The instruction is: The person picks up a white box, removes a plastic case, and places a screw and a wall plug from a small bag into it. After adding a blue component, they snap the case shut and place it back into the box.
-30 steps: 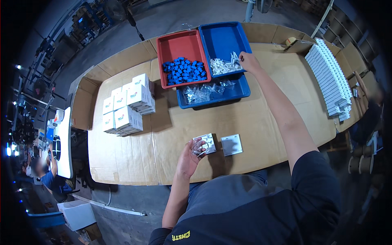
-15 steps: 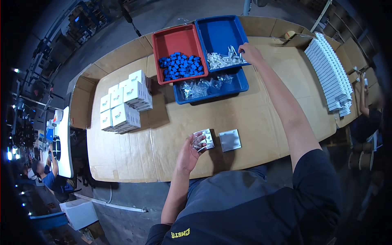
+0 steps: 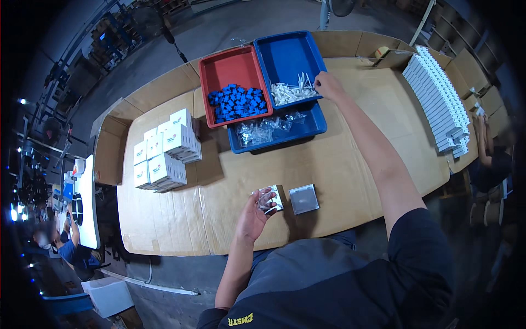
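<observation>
- Brown cardboard-covered bench [image 3: 350,170], spanning the view.
- Blue rectangular plastic tray [image 3: 285,52] at the far side.
- My right hand [image 3: 329,86] at that tray's near-right corner, fingers curled; whether they grip anything, I cannot tell.
- My left hand [image 3: 252,220], palm up, half-curled around a clear plastic packet [image 3: 264,203].
- Pale square plastic plate [image 3: 304,199], lying right of it.
- Slender white plastic pieces [image 3: 290,95], heaped inside the tray.

Workshop interior — dim, grey floor [image 3: 230,33].
Table [image 3: 164,222], cardboard-covered, with low cardboard walls [image 3: 350,45]; white side table [image 3: 89,219], left; fan [image 3: 342,6], beyond far edge; bright lamps [image 3: 13,213] at far left — surroundings dark.
</observation>
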Available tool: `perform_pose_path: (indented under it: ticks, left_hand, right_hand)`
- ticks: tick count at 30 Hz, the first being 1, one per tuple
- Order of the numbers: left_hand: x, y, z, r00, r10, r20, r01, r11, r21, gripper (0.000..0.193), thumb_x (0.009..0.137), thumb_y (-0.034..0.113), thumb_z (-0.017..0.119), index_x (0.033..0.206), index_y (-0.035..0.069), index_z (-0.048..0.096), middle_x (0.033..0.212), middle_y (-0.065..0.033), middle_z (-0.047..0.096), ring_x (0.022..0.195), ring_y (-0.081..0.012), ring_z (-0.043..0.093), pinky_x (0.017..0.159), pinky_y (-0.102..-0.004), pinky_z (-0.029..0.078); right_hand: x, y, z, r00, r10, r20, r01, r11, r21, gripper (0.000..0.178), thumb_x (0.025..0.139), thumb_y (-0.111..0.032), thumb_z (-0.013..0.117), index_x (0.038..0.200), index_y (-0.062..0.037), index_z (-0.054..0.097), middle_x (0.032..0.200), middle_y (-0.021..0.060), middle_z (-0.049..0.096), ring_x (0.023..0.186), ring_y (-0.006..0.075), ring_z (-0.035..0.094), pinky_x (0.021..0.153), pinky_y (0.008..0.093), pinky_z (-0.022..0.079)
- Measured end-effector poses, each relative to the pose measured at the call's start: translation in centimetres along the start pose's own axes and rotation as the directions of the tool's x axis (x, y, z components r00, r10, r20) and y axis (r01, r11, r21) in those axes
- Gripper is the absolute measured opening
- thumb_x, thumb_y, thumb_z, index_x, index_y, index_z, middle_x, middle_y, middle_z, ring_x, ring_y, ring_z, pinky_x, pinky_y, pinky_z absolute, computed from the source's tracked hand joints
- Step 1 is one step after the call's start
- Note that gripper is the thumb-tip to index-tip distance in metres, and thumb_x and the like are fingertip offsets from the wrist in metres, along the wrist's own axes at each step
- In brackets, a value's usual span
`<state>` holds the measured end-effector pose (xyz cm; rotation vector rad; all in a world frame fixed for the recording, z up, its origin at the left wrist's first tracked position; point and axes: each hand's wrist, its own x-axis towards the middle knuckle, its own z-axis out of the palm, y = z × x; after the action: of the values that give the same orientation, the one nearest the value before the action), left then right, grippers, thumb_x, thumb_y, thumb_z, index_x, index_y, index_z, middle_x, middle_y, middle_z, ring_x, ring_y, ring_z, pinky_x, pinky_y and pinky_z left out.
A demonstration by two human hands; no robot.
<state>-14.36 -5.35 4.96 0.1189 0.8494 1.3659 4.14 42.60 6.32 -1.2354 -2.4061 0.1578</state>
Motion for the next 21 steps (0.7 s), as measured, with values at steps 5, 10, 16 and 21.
perform_pose_path:
  ticks: [5, 10, 16, 21]
  left_hand:
    - [-0.7, 0.6, 1.5, 0.991, -0.127, 0.036, 0.132, 0.948, -0.289, 0.044, 0.108, 0.042, 0.051, 0.133, 0.007, 0.061, 0.112, -0.0056, 0.074, 0.091, -0.0220, 0.069, 0.085, -0.0373, 0.057]
    - [-0.8, 0.0, 1.6, 0.988, -0.122, 0.095, 0.148, 0.924, -0.352, 0.049, 0.108, 0.046, 0.052, 0.136, 0.008, 0.062, 0.110, -0.0044, 0.076, 0.089, -0.0231, 0.069, 0.080, -0.0393, 0.057]
    - [0.2, 1.1, 4.5, 0.981, -0.103, 0.164, 0.139, 0.965, -0.222, 0.057, 0.109, 0.050, 0.048, 0.144, 0.006, 0.057, 0.132, -0.0067, 0.069, 0.103, -0.0237, 0.071, 0.089, -0.0376, 0.058]
    - [-0.5, 2.6, 7.3, 0.986, -0.073, 0.153, 0.085, 0.993, -0.077, 0.056, 0.109, 0.050, 0.047, 0.140, 0.005, 0.059, 0.129, -0.0107, 0.071, 0.110, -0.0234, 0.072, 0.089, -0.0364, 0.059]
  right_hand:
    - [-1.7, -1.5, -4.9, 0.974, 0.220, 0.046, -0.153, 0.504, 0.850, 0.009, 0.090, -0.013, 0.076, 0.092, -0.0045, 0.073, 0.101, 0.0102, 0.073, 0.069, 0.0158, 0.060, 0.061, 0.0321, 0.048]
    - [-7.5, -8.8, -13.2, 0.973, 0.149, 0.177, -0.153, -0.161, 0.975, 0.015, 0.096, -0.007, 0.073, 0.110, -0.0031, 0.070, 0.094, 0.0045, 0.069, 0.062, 0.0012, 0.045, 0.051, 0.0182, 0.030]
    - [-14.9, -14.5, -15.1, 0.983, 0.033, 0.181, -0.183, 0.060, 0.981, 0.028, 0.092, -0.006, 0.077, 0.118, -0.0019, 0.067, 0.100, 0.0095, 0.073, 0.062, 0.0026, 0.047, 0.052, 0.0189, 0.036]
    - [-20.4, -19.4, -12.6, 0.943, -0.043, 0.329, -0.305, 0.278, 0.911, 0.015, 0.093, -0.008, 0.079, 0.105, -0.0014, 0.075, 0.089, 0.0017, 0.075, 0.066, 0.0026, 0.057, 0.055, 0.0179, 0.041]
